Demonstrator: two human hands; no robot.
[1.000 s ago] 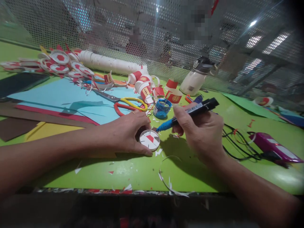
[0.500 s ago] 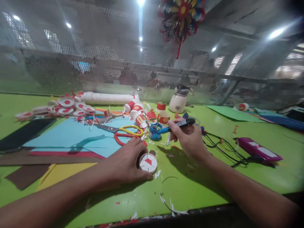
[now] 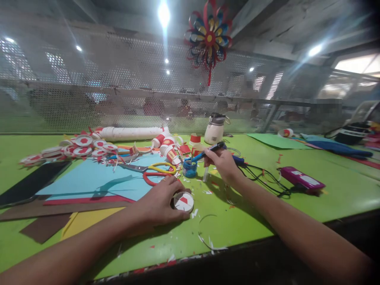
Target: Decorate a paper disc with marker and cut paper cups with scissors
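Looks like a craft workshop to me. Green tabletop (image 3: 350, 186) littered with paper scraps (image 3: 194, 213), scissors (image 3: 145, 168), colored sheets (image 3: 80, 182), chopped-up paper cups (image 3: 172, 154) and a blue-stained jar (image 3: 190, 171), plus a loopy flower decoration (image 3: 209, 38) up above. Mesh screen (image 3: 127, 109) behind, really bright lights (image 3: 164, 15), gray ceiling (image 3: 317, 23).

On my feed I see a black-lidded white bottle (image 3: 214, 133) before the perforated screen (image 3: 130, 105), a flower-shaped pinwheel (image 3: 209, 38) higher up, and a magenta box (image 3: 300, 177) beside black cables (image 3: 285, 194).
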